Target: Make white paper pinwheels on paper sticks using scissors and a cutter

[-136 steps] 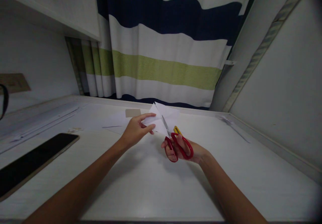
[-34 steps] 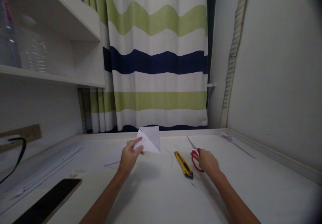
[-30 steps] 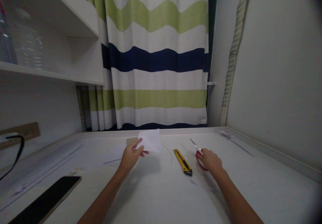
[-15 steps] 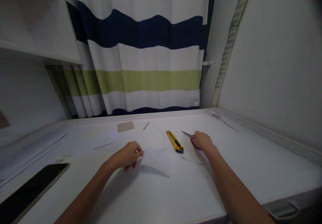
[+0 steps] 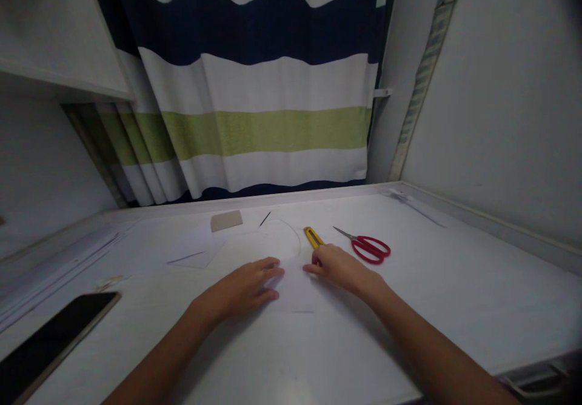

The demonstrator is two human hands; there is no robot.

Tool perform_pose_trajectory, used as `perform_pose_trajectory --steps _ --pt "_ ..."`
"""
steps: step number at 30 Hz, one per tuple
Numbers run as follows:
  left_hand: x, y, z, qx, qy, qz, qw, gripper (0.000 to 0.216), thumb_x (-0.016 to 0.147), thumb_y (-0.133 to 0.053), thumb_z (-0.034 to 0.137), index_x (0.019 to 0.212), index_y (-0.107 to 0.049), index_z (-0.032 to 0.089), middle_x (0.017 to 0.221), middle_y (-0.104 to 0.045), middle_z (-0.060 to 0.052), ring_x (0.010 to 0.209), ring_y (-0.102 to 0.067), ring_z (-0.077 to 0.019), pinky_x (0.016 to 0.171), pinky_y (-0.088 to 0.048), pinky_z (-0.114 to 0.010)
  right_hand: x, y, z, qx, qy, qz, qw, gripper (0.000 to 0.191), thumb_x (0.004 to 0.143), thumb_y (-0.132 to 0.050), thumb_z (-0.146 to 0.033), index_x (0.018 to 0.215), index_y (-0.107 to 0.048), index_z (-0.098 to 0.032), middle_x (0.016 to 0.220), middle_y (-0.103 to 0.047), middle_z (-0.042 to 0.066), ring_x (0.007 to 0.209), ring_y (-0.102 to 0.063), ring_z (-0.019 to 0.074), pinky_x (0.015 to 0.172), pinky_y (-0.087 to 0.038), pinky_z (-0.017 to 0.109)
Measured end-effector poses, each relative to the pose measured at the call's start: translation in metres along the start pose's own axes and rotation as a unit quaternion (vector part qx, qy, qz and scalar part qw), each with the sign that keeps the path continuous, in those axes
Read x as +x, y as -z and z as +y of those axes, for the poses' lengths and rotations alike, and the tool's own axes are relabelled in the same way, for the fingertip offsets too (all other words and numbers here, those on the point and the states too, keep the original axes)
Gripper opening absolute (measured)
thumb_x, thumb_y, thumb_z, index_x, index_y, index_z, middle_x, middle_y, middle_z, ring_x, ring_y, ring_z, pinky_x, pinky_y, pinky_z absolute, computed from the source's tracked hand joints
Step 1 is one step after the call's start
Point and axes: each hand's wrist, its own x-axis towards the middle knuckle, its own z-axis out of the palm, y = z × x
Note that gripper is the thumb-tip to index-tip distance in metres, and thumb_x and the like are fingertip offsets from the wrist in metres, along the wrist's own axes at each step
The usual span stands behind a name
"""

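A white sheet of paper (image 5: 293, 290) lies on the white table in front of me. My left hand (image 5: 254, 284) rests at its left side, open, with thumb and fingers apart against the paper. By the paper's upper right edge, my right hand (image 5: 339, 267) has its fingers curled in and the thumb pointing left; whatever is between them is hidden. Just beyond that hand shows the front part of a yellow utility knife (image 5: 313, 235), its rear end covered by the hand. Scissors with red handles (image 5: 370, 248) lie free to the right, blades pointing up and left.
A dark phone (image 5: 54, 338) lies at the near left. Farther back are a brown card piece (image 5: 226, 220), a thin dark stick (image 5: 264, 219) and another paper piece (image 5: 200, 258). Thin scraps (image 5: 416, 207) lie at the back right. A striped curtain (image 5: 273, 129) hangs behind the table.
My right hand has let go of the scissors and moved left to the paper's edge. The left hand has shifted right onto the paper, which now lies flatter. The view has tilted down slightly.
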Motion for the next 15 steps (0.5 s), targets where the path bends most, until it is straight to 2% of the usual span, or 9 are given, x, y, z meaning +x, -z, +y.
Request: perform_pose_trajectory --steps 4,7,12,15 --pt "0.004 -0.005 0.006 0.046 0.006 0.016 0.999 0.038 0.076 -0.042 0.041 0.106 -0.048 0.018 0.103 -0.047 -0.01 0.087 -0.049 -0.0204 0.074 -0.041 -0.033 -0.001 -0.005 -0.006 0.02 0.027 0.002 0.999 0.034 0.075 -0.043 -0.044 0.081 -0.058 -0.014 0.078 -0.058 0.01 0.071 -0.052 0.0191 0.06 -0.035 0.028" --pt "0.006 -0.01 0.007 0.045 0.023 0.012 0.999 0.034 0.079 -0.037 0.041 0.096 -0.052 0.016 0.091 -0.046 -0.007 0.072 -0.05 -0.016 0.067 -0.042 -0.031 0.0 -0.009 -0.011 0.022 0.034 0.008 0.999 0.025 0.076 -0.046 -0.033 0.088 -0.055 -0.013 0.081 -0.056 0.008 0.074 -0.05 0.0173 0.066 -0.036 0.027" --pt "0.006 -0.015 0.0 -0.002 0.04 -0.018 0.999 0.025 0.08 -0.038 0.033 0.096 -0.052 0.021 0.087 -0.044 -0.004 0.075 -0.049 -0.0154 0.07 -0.04 -0.031 0.006 -0.022 -0.017 0.019 0.033 0.026 0.999 0.024 0.076 -0.045 -0.031 0.086 -0.055 -0.011 0.086 -0.052 0.01 0.081 -0.048 0.0174 0.073 -0.035 0.028" --pt "0.005 -0.015 -0.002 -0.011 0.039 -0.015 0.999 0.022 0.077 -0.043 0.031 0.093 -0.053 0.02 0.088 -0.045 -0.003 0.076 -0.048 -0.0157 0.07 -0.04 -0.031 0.01 -0.03 -0.019 0.034 0.038 0.044 0.998 0.025 0.073 -0.05 -0.031 0.089 -0.054 -0.012 0.088 -0.051 0.009 0.083 -0.046 0.0181 0.075 -0.034 0.03"
